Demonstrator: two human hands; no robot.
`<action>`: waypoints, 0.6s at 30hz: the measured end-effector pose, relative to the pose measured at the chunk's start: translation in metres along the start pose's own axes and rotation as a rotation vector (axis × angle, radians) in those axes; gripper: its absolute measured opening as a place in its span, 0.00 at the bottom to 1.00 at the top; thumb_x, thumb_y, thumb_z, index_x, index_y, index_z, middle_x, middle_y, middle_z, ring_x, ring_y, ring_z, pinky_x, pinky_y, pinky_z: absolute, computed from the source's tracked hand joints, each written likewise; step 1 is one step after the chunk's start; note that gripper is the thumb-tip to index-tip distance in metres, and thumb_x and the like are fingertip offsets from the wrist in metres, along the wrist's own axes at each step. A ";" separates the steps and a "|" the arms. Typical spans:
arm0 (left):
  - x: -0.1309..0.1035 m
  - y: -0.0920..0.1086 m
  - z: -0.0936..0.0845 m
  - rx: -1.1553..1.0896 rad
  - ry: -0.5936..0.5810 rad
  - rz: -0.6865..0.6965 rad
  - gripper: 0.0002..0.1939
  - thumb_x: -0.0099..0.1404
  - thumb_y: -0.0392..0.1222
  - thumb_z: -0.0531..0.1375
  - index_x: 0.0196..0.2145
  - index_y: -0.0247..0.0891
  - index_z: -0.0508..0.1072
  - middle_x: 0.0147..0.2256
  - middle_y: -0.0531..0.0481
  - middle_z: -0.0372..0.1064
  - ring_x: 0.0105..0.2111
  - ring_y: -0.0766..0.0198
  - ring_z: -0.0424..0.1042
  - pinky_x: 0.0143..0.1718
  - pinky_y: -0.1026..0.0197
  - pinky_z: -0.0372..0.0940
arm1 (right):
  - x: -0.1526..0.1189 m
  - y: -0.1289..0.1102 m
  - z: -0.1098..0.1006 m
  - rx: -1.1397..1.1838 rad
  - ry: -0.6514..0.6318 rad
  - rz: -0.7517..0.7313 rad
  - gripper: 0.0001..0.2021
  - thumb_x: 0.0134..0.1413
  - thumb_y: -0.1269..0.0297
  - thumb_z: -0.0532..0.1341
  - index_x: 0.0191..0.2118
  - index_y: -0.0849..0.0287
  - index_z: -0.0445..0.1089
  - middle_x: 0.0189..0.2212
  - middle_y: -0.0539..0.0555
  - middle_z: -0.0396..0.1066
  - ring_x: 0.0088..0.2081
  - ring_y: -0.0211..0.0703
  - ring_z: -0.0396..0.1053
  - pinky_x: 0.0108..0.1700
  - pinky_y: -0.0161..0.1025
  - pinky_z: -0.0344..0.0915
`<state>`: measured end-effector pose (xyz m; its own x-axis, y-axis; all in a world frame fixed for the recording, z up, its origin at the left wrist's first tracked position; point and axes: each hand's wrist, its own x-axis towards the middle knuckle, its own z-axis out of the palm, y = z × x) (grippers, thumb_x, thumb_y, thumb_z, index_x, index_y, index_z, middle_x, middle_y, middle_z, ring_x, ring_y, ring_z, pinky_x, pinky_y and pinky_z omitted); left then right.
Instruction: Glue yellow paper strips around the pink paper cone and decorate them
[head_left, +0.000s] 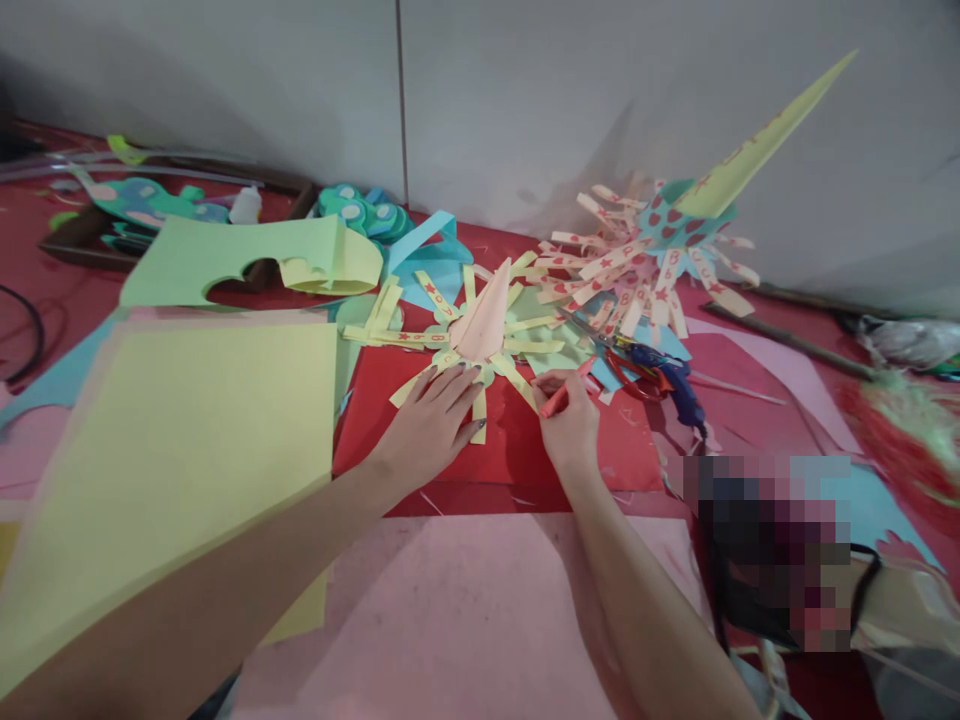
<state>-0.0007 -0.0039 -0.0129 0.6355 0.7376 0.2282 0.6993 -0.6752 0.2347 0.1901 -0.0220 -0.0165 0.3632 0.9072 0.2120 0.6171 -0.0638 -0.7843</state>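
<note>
A paper piece with a pale pink cone (484, 318) at its middle and yellow strips (531, 338) spreading outward lies on a red sheet (480, 462). Red letters and a star mark some strips on its left side. My left hand (435, 412) rests on the near strips just below the cone, its fingers spread and holding nothing. My right hand (568, 420) is closed around a red marker (561, 392), at the end of the lower right strip.
Yellow sheets (202, 430) lie at the left, and pink paper (450, 610) in front. Behind, at the right, stands a finished-looking strip decoration (675, 225) with a tall yellow cone. A blue glue gun (675, 375) and scissors (637, 375) lie right of my right hand.
</note>
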 end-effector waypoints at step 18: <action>-0.007 0.018 0.001 0.061 -0.073 0.053 0.24 0.71 0.44 0.43 0.56 0.27 0.62 0.58 0.42 0.59 0.58 0.54 0.56 0.60 0.50 0.50 | -0.001 0.004 0.003 -0.198 -0.007 -0.220 0.06 0.51 0.69 0.57 0.36 0.56 0.67 0.27 0.51 0.69 0.33 0.43 0.64 0.37 0.40 0.62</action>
<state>0.0079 -0.0209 -0.0109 0.6927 0.7011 0.1692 0.6812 -0.7131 0.1659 0.1905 -0.0223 -0.0218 0.2014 0.9110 0.3598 0.8051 0.0552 -0.5906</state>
